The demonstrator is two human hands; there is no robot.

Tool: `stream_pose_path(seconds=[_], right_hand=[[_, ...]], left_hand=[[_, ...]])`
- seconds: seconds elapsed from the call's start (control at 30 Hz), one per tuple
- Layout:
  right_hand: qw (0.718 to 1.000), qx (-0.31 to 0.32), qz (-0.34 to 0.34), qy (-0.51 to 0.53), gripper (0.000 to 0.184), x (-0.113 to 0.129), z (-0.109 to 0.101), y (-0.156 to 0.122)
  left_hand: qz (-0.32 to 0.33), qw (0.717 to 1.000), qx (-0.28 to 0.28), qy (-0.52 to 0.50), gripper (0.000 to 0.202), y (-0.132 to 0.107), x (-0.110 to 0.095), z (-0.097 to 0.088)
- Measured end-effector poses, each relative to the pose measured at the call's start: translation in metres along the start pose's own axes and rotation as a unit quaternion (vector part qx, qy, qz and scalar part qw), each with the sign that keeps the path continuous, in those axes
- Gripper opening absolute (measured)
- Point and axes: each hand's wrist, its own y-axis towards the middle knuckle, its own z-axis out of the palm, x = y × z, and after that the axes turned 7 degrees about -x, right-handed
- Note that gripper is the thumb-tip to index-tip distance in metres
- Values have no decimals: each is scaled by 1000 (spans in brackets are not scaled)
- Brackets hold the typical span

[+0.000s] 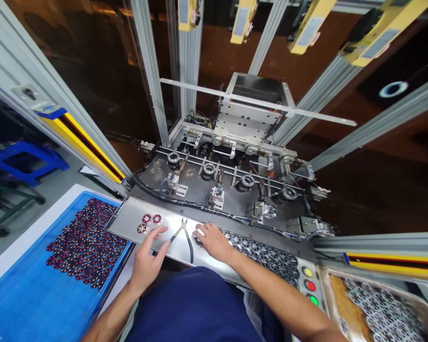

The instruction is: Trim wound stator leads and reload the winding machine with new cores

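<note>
My left hand (148,256) rests on the steel shelf (128,221) with its fingers stretched out. Its fingertips lie just right of three small red round parts (149,223). A pair of black-handled pliers (184,236) lies on the shelf between my two hands. On the shelf's right side my right hand (212,240) has its fingers curled down at the left end of a bed of silver round parts (267,256). Whether it holds one is hidden.
A blue tray (28,294) holding several dark red round parts sits at the left. Behind the shelf a machine bed (231,183) carries several ring fixtures. Yellow, red and green buttons (309,285) sit at the right. A bin of silver parts (381,308) is at far right.
</note>
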Motion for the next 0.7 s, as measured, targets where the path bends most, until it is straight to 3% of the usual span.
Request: stream_pose_path(seconds=[0.1,0.17,0.3,0.37,0.5,0.57,0.7], right_hand=[[999,-6,-40,23,8,-3,-6,6],[998,-32,-49,39,10,2,-17,14],[989,-104,-62,81,27,35,-63,36],[980,-141,-84,109,29,55,-91,46],[946,-243,-102,187,37,80,-131,54],[934,-281,-93,201,39,84,-138,52],[915,-351,-66,189,27,90,-136,48]], left_hand=[[-48,998,38,-23,35,-2,-10,-1],[-84,992,72,-54,37,-1,-17,0],[-139,965,160,-152,54,4,-42,5],[-171,933,190,-252,64,6,-61,6],[-258,823,165,-478,63,3,-94,0],[-272,802,140,-513,57,-1,-102,-3],[-271,790,119,-537,35,-7,-106,-1]])
